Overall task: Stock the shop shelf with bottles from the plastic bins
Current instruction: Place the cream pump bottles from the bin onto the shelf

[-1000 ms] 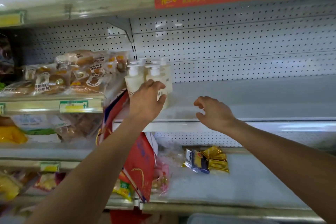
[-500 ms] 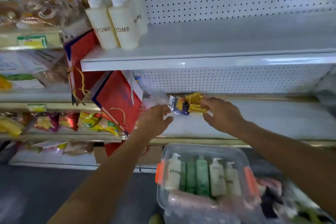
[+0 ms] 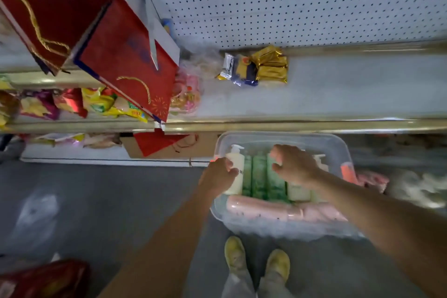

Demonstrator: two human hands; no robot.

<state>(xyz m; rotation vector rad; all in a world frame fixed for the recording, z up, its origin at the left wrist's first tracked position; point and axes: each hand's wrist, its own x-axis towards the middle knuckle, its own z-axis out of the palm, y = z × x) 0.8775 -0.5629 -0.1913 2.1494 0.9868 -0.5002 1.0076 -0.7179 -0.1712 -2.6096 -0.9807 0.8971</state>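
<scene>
A clear plastic bin (image 3: 278, 136) stands on the floor below the shelves. Standing in it are a cream pump bottle (image 3: 238, 164) at the left, green bottles (image 3: 260, 176) in the middle and another cream bottle (image 3: 298, 192) at the right. Pink bottles (image 3: 266, 208) lie along its near side. My left hand (image 3: 217, 175) grips the left cream pump bottle, fingers curled round its body. My right hand (image 3: 294, 167) hovers over the green bottles with loosely curled fingers and holds nothing. The lower white shelf (image 3: 350, 89) lies beyond the bin.
Gold and blue packets (image 3: 256, 66) lie at the back of the lower shelf. Red gift bags (image 3: 125, 55) lean out at the left, with snack packets (image 3: 101, 104) beneath them. My feet (image 3: 256, 261) stand just before the bin. Grey floor spreads to the left.
The view swung down from the upper shelf to the bin. Both hands dropped from the shelf into the bin, and my left hand took hold of a cream pump bottle.
</scene>
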